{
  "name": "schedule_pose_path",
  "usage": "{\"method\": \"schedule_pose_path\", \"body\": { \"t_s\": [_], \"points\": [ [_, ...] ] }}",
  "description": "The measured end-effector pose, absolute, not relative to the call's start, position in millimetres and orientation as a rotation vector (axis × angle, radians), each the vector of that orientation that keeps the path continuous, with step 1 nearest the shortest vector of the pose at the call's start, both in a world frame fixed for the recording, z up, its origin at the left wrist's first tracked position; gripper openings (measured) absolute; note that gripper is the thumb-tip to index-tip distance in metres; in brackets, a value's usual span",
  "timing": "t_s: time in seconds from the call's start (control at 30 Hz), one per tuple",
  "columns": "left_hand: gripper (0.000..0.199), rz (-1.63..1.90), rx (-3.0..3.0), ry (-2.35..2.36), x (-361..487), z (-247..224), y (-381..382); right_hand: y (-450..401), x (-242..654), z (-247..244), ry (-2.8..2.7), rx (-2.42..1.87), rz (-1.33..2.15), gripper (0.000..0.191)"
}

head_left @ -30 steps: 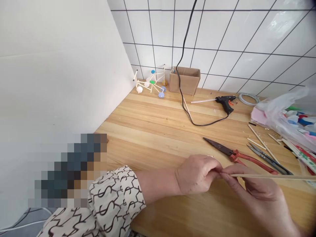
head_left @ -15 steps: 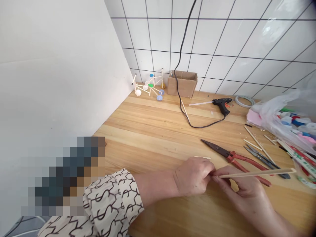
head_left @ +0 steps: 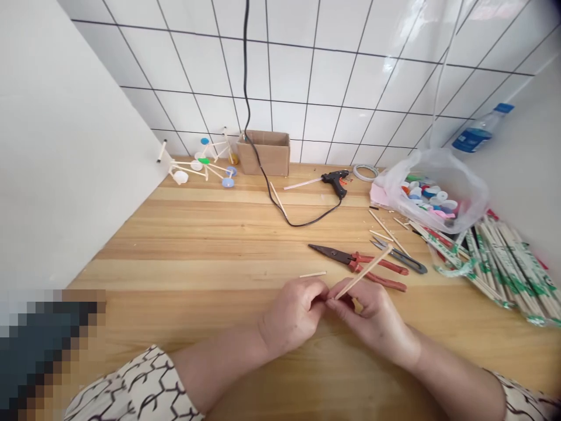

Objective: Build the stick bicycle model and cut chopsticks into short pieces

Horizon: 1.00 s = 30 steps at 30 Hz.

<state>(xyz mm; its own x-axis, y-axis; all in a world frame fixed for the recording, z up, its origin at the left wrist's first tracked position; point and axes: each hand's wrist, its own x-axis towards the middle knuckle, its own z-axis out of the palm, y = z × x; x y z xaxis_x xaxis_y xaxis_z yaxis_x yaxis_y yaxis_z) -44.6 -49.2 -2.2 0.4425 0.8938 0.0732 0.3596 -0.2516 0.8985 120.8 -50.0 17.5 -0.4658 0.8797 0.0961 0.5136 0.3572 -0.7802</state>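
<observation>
Wooden stick (head_left: 363, 272), head view: lower end clamped between the left hand (head_left: 293, 313) and right hand (head_left: 372, 318), which are together at lower centre; upper end tilted up to the right, above the red-handled pliers (head_left: 381, 282). Short stick piece (head_left: 312, 274) lies on the surface (head_left: 197, 234) just beyond the left hand. Also on the surface: hot glue gun (head_left: 335, 182) and cardboard box (head_left: 264, 153) toward the back; stick-and-bottle-cap model (head_left: 197, 166) at upper left; at right, scissors (head_left: 398, 255), plastic bag of bottle caps (head_left: 433, 193), and bundled chopsticks (head_left: 504, 269) in printed paper sleeves.
</observation>
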Motion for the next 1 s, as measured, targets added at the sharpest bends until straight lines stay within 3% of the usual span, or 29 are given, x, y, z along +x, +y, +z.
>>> {"method": "schedule_pose_path", "body": {
  "t_s": [0.13, 0.37, 1.0],
  "points": [
    [0.010, 0.744, 1.507, 1.087, -43.0, 7.6, -49.0, -44.1, 121.0, 21.5, -1.795, -1.265, 1.296, 0.012],
    [0.017, 0.672, 1.174, 1.032, -44.1, 18.4, -44.5, -35.8, 119.8, 22.2, -1.344, -1.057, 1.713, 0.016],
    [0.012, 0.703, 0.936, 0.978, -41.2, 14.4, -49.0, -40.6, 114.4, 17.8, -1.222, -0.957, 1.784, 0.017]
  ]
}}
